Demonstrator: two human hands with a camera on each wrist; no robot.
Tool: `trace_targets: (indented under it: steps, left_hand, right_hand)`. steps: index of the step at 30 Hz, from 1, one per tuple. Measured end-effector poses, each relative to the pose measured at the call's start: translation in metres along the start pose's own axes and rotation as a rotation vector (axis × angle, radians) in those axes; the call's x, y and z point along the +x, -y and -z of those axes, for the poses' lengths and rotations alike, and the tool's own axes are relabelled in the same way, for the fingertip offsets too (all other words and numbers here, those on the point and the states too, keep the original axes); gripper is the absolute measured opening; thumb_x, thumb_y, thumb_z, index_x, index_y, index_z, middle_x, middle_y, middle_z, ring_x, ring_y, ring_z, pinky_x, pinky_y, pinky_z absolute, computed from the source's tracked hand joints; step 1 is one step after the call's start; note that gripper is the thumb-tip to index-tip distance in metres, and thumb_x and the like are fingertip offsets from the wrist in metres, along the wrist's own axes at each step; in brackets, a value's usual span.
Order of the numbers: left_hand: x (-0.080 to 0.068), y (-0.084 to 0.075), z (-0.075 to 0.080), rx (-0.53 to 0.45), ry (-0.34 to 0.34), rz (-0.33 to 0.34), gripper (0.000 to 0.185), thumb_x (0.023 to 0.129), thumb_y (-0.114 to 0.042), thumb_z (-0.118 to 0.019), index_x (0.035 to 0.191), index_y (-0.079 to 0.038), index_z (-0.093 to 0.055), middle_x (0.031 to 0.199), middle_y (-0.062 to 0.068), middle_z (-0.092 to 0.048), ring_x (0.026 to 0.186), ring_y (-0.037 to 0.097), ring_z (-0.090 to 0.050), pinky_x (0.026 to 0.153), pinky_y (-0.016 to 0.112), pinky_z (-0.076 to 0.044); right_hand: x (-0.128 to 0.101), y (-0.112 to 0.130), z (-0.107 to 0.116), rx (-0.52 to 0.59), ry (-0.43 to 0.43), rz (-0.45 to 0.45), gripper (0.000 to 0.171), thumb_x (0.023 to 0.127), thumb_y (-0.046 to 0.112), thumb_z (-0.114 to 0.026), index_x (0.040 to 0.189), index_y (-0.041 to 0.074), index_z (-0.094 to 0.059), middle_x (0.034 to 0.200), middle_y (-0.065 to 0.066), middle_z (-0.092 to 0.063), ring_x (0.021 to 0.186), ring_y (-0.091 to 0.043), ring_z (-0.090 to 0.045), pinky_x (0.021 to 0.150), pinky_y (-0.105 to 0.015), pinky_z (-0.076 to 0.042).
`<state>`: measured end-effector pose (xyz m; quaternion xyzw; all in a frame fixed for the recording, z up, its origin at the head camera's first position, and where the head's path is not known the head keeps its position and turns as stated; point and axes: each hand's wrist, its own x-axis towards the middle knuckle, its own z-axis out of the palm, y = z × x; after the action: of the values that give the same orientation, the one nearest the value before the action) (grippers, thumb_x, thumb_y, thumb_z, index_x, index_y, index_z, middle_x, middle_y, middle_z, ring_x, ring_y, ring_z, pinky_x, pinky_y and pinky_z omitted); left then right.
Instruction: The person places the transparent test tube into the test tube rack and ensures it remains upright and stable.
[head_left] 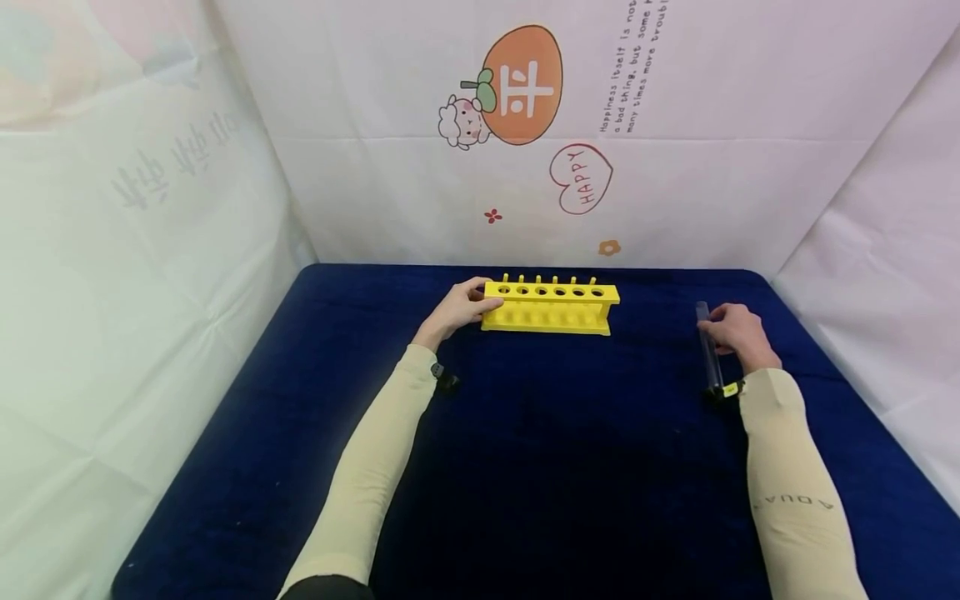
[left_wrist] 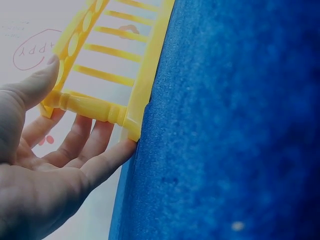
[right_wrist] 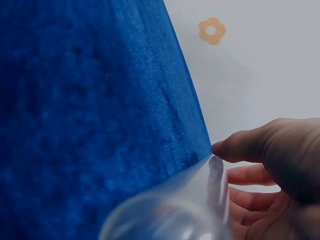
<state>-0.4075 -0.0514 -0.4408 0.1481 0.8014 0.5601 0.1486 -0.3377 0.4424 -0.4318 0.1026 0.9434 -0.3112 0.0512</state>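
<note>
A yellow test tube rack [head_left: 551, 299] stands near the far side of the table, with a row of round holes along its top and short pegs behind them. My left hand [head_left: 459, 307] grips its left end; in the left wrist view the thumb lies at the top bar and the fingers [left_wrist: 107, 162] reach around the end post [left_wrist: 92, 107]. To the right of the rack and apart from it, my right hand [head_left: 738, 329] pinches a clear test tube [head_left: 710, 358] between thumb and fingers. The tube's rounded end [right_wrist: 165, 220] is close to the right wrist camera.
Dark blue cloth [head_left: 555, 467] covers the table. A white printed sheet [head_left: 375, 167] rises behind the far edge, and white sheets [head_left: 885, 275] hang at both sides. Small wrist cameras sit on both wrists.
</note>
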Motion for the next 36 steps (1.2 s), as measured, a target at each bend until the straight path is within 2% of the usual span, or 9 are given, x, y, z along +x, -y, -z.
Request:
trace_targets:
  steps: [3, 9, 13, 18, 22, 27, 31, 36]
  left_hand:
    - [0.0, 0.0, -0.001, 0.01, 0.004, -0.005, 0.073, 0.09, -0.044, -0.07, 0.151, -0.021, -0.038, 0.129, 0.012, -0.056, 0.111, 0.024, -0.062, 0.1, 0.043, -0.052]
    - [0.001, 0.0, -0.002, 0.021, -0.005, -0.017, 0.071, 0.09, -0.045, -0.069, 0.15, -0.022, -0.039, 0.128, 0.011, -0.057, 0.11, 0.024, -0.063, 0.1, 0.044, -0.052]
    - [0.002, 0.0, -0.002, 0.005, -0.004, -0.011, 0.069, 0.089, -0.045, -0.07, 0.148, -0.025, -0.041, 0.126, 0.01, -0.057, 0.11, 0.025, -0.063, 0.1, 0.043, -0.052]
    - [0.002, -0.001, -0.002, -0.011, -0.007, -0.008, 0.073, 0.088, -0.044, -0.071, 0.15, -0.023, -0.04, 0.127, 0.011, -0.056, 0.111, 0.026, -0.062, 0.1, 0.043, -0.052]
    - [0.002, -0.003, -0.001, -0.01, -0.007, -0.013, 0.075, 0.089, -0.042, -0.071, 0.152, -0.02, -0.037, 0.128, 0.012, -0.055, 0.112, 0.026, -0.061, 0.101, 0.044, -0.052]
    - [0.001, -0.004, 0.001, -0.014, -0.003, -0.008, 0.074, 0.09, -0.041, -0.071, 0.152, -0.019, -0.038, 0.127, 0.012, -0.056, 0.11, 0.025, -0.062, 0.1, 0.044, -0.052]
    - [-0.001, -0.003, 0.0, -0.015, -0.003, -0.004, 0.072, 0.089, -0.041, -0.071, 0.15, -0.02, -0.039, 0.126, 0.012, -0.056, 0.11, 0.026, -0.062, 0.1, 0.044, -0.052]
    - [-0.001, -0.001, 0.001, -0.018, -0.006, 0.004, 0.07, 0.089, -0.042, -0.072, 0.149, -0.025, -0.041, 0.128, 0.012, -0.056, 0.111, 0.025, -0.062, 0.1, 0.042, -0.052]
  right_hand:
    - [-0.001, -0.001, 0.001, -0.002, 0.0, 0.001, 0.055, 0.1, 0.025, -0.054, 0.131, -0.019, -0.042, 0.116, -0.04, -0.051, 0.082, -0.033, -0.068, 0.065, -0.039, -0.061]
    - [0.0, 0.0, 0.003, -0.024, -0.003, -0.003, 0.053, 0.098, 0.023, -0.053, 0.128, -0.02, -0.044, 0.116, -0.041, -0.052, 0.073, -0.026, -0.069, 0.063, -0.039, -0.061]
    - [0.0, 0.002, 0.005, -0.023, -0.008, -0.012, 0.052, 0.097, 0.023, -0.053, 0.128, -0.019, -0.046, 0.115, -0.039, -0.053, 0.075, -0.027, -0.068, 0.063, -0.039, -0.061]
    - [-0.002, 0.006, 0.01, -0.017, -0.03, -0.004, 0.051, 0.098, 0.024, -0.054, 0.128, -0.016, -0.046, 0.115, -0.038, -0.054, 0.076, -0.029, -0.067, 0.063, -0.04, -0.06]
    - [-0.004, 0.01, 0.014, -0.013, -0.057, -0.005, 0.052, 0.098, 0.025, -0.053, 0.13, -0.015, -0.045, 0.116, -0.038, -0.053, 0.075, -0.028, -0.068, 0.064, -0.042, -0.06]
    - [-0.004, 0.015, 0.017, 0.002, -0.101, 0.01, 0.053, 0.096, 0.025, -0.054, 0.131, -0.014, -0.045, 0.114, -0.038, -0.054, 0.068, -0.021, -0.067, 0.063, -0.041, -0.061]
    - [-0.006, 0.02, 0.018, 0.018, -0.139, 0.043, 0.054, 0.094, 0.025, -0.055, 0.13, -0.014, -0.045, 0.114, -0.039, -0.055, 0.063, -0.016, -0.066, 0.061, -0.04, -0.061]
    - [-0.009, 0.026, 0.019, 0.022, -0.191, 0.047, 0.054, 0.094, 0.025, -0.055, 0.132, -0.012, -0.044, 0.115, -0.037, -0.056, 0.061, -0.019, -0.067, 0.06, -0.04, -0.06]
